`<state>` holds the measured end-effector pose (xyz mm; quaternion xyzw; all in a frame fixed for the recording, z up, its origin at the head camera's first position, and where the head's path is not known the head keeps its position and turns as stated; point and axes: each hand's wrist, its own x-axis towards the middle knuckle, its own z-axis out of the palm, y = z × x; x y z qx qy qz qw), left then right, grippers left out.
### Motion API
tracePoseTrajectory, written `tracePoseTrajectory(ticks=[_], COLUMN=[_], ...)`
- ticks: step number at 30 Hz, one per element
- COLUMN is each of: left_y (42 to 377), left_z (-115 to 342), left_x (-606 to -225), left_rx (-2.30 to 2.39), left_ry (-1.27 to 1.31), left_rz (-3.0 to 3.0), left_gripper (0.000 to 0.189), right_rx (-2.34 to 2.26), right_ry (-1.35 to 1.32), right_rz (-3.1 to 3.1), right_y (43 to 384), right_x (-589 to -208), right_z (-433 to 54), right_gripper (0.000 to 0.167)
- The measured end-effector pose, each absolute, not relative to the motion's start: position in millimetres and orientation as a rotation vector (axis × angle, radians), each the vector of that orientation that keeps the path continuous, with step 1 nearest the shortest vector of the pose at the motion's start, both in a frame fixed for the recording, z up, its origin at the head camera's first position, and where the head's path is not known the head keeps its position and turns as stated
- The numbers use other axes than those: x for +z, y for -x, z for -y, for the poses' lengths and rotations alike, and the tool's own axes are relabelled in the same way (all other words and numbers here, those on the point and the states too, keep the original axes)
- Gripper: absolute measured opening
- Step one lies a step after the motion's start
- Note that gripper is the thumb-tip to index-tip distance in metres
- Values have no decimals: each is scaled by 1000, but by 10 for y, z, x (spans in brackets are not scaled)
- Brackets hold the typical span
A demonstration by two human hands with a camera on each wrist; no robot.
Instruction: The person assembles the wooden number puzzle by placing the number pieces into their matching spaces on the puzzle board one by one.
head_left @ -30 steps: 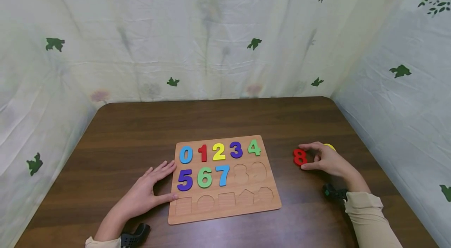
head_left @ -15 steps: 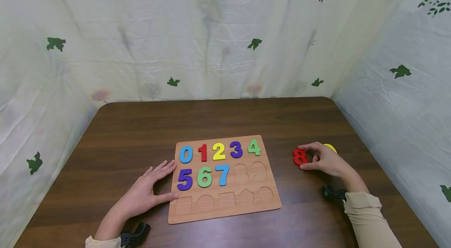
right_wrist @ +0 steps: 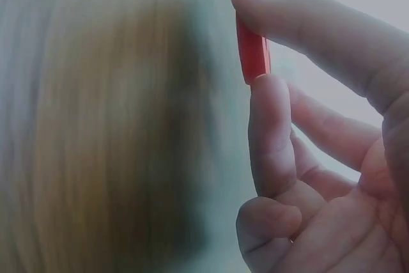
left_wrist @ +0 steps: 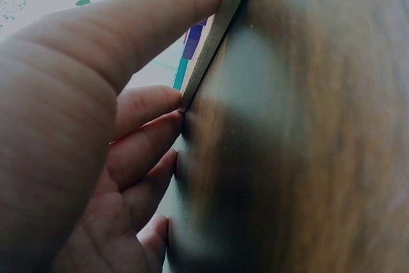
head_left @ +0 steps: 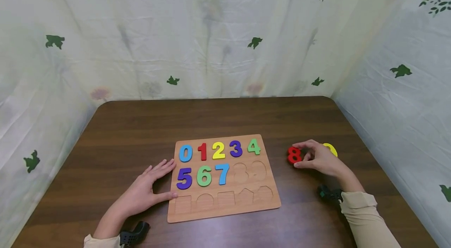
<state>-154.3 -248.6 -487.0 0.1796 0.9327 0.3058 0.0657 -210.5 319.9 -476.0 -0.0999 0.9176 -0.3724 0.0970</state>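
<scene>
My right hand [head_left: 322, 158] pinches a red number 8 piece [head_left: 294, 155] between thumb and fingers, right of the puzzle board. In the right wrist view the red piece [right_wrist: 254, 52] shows edge-on between thumb and fingertip. A yellow number piece [head_left: 331, 148] lies behind that hand, partly covered by it. At the board's left edge rests my left hand [head_left: 144, 187], fingers and thumb extended and touching it. The wooden number board [head_left: 225, 214] carries coloured numbers 0 to 7 in two rows. Beside the blue 7 [head_left: 222, 173] are two vacant recesses, with a row of shaped recesses below.
All of this lies on a brown wooden table [head_left: 148, 123]. A pale curtain [head_left: 211, 44] with green leaf prints stands behind the table and along both sides. Each wrist wears a black camera, such as the left wrist camera [head_left: 135, 233].
My right hand has moved slightly left with the red 8, uncovering more of the yellow piece. The left hand has stayed at the board's edge.
</scene>
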Motion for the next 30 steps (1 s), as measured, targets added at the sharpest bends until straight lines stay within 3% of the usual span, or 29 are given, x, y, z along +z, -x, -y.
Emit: tracePoseTrajectory(ticks=[30], left_y=[1534], left_z=[2484], left_x=[-4854], left_rx=[933], left_ry=[-537], left_rz=[-2808], left_gripper=[94], right_rx=[-1008], right_ry=[584], right_rz=[-2680], right_y=[2061], right_x=[-4601], right_z=[-2173], right_gripper=[62])
